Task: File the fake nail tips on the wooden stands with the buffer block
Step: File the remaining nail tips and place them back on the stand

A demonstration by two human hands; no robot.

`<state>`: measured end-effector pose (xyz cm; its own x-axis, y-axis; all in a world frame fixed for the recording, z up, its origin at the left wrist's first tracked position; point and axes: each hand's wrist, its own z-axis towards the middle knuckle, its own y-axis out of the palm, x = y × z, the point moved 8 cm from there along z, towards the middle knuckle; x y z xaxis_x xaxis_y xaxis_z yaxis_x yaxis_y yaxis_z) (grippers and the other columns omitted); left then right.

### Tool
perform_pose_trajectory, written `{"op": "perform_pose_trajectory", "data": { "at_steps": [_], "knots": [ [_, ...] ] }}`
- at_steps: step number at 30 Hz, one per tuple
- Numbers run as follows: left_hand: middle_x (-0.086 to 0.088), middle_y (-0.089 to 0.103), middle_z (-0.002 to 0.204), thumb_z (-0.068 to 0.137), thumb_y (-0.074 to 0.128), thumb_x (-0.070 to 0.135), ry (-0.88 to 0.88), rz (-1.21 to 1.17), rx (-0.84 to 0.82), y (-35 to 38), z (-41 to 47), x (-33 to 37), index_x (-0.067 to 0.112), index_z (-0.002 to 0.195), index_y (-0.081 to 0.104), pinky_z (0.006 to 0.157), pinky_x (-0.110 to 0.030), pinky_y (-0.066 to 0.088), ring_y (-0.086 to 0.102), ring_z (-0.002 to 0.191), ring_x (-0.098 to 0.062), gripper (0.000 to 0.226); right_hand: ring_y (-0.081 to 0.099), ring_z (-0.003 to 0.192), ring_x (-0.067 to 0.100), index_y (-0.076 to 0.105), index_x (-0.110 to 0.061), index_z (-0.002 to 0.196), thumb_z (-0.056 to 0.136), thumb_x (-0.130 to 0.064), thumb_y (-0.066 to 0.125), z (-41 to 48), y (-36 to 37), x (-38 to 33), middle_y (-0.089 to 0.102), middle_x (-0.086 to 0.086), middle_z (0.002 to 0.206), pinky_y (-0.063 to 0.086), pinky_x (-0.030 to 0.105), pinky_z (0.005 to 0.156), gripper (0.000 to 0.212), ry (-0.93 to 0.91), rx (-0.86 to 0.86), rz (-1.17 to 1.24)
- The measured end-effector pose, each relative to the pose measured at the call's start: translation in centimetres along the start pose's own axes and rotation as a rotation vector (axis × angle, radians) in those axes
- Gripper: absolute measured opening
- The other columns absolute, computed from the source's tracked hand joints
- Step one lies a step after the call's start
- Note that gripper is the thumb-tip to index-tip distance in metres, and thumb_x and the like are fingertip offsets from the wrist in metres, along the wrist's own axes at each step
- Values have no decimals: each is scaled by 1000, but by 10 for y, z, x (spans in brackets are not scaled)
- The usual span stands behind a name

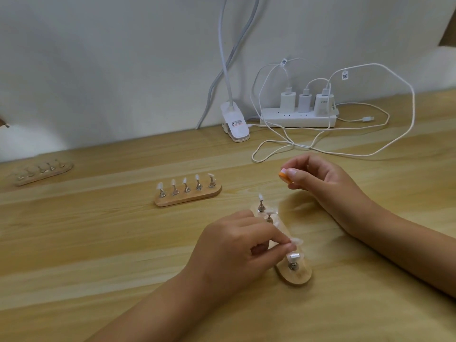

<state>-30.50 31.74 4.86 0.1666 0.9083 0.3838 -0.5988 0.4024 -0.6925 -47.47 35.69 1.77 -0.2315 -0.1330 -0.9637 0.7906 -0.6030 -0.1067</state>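
A wooden stand (297,276) with clear nail tips on metal holders lies end-on near me. My left hand (237,250) rests over its middle, thumb and fingers pinched on one nail tip (296,241). My right hand (318,176) hovers above and behind it, holding a small orange and white buffer block (284,175) between thumb and fingers, clear of the tips. A second wooden stand (188,197) with several nail tips sits mid-table. A third stand (43,172) lies at the far left, blurred.
A white power strip (298,118) with three chargers stands against the wall, its white cables (345,149) looping over the table behind my right hand. A white clip lamp base (235,124) sits left of it. The table is light wood.
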Motion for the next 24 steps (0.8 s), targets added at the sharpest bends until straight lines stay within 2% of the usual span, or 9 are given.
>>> {"op": "perform_pose_trajectory", "data": {
  "at_steps": [4, 7, 10, 13, 16, 19, 24],
  "knots": [
    [27, 35, 64, 87, 67, 38, 2, 21, -12, -2, 0, -2, 28, 85, 77, 52, -24, 42, 41, 61, 2, 14, 65, 90, 8, 71, -31, 89, 78, -39, 69, 0, 0, 0, 71, -7, 93, 52, 35, 93, 14, 3, 6, 14],
    [24, 35, 66, 87, 67, 38, 24, 81, -9, -3, -2, -2, 27, 80, 75, 52, -20, 41, 37, 63, 4, 16, 66, 92, 10, 72, -32, 91, 78, -38, 69, 0, -2, 0, 71, -7, 94, 53, 31, 92, 14, 0, 11, 48],
    [21, 33, 64, 87, 68, 37, 77, 179, 4, -7, -3, -1, 23, 74, 72, 53, -16, 33, 33, 62, 4, 20, 66, 91, 10, 70, -27, 97, 81, -36, 74, 0, -5, -3, 71, -8, 92, 53, 28, 88, 19, -23, 42, 88],
    [14, 54, 61, 88, 71, 30, 238, 244, -15, -8, -6, 10, 20, 71, 72, 60, -14, 28, 41, 62, -4, 20, 65, 91, 9, 68, -23, 100, 77, -37, 69, 0, -8, -6, 71, -9, 91, 53, 25, 88, 26, -48, 76, 123],
    [8, 61, 62, 90, 70, 31, 354, 273, -36, -2, -11, 20, 21, 75, 75, 57, -19, 36, 49, 59, -12, 19, 64, 92, 11, 67, -21, 102, 76, -37, 67, 0, -8, -7, 70, -9, 91, 53, 26, 91, 30, -51, 81, 118],
    [8, 63, 62, 92, 67, 33, 358, 271, -37, 0, -12, 21, 22, 82, 79, 52, -25, 46, 56, 57, -14, 19, 65, 93, 8, 66, -19, 105, 77, -35, 67, -1, -7, -8, 70, -7, 94, 53, 21, 87, 32, -51, 81, 117],
    [8, 63, 62, 92, 67, 36, 344, 291, -24, 1, -12, 22, 23, 81, 79, 51, -27, 47, 58, 58, -13, 20, 66, 97, 5, 66, -26, 113, 79, -34, 68, -4, -6, -12, 69, -1, 106, 51, 17, 86, 35, -75, 87, 72]
  ]
}}
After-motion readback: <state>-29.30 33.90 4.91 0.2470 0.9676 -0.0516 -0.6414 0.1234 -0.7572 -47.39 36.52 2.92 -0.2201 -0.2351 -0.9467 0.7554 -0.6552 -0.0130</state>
